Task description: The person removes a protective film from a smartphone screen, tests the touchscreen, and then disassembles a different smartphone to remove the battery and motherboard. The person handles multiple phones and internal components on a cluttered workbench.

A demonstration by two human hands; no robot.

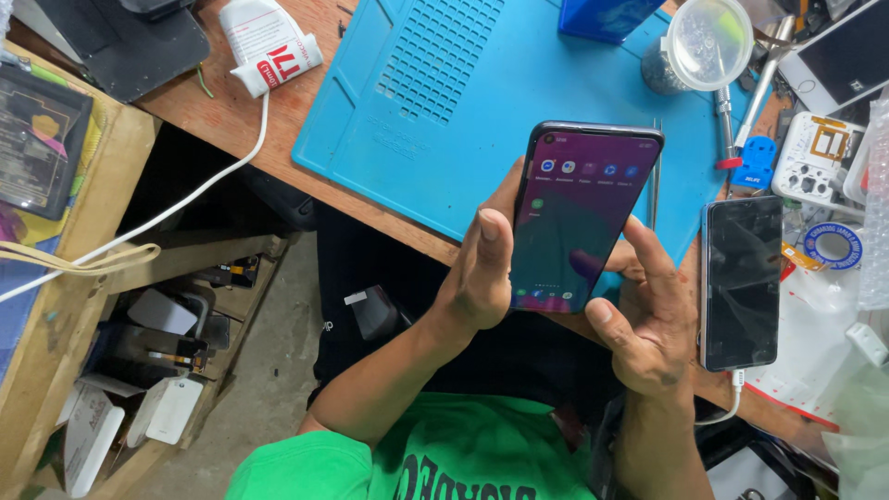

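A dark smartphone [579, 213] with a lit purple home screen is held upright above the edge of the blue work mat [435, 111]. My left hand [482, 264] grips its left edge, thumb along the side. My right hand [648, 324] cups the phone's lower right corner, with a finger touching the lower part of the screen. Thin metal tweezers [655, 185] lie on the mat just behind the phone's right edge.
A second phone [741, 278] with a dark screen lies to the right, a white cable plugged into its bottom. A clear round lid [708, 42], a white tube [269, 46], a white cable [185, 199] and small tools crowd the wooden bench. Cluttered shelves sit lower left.
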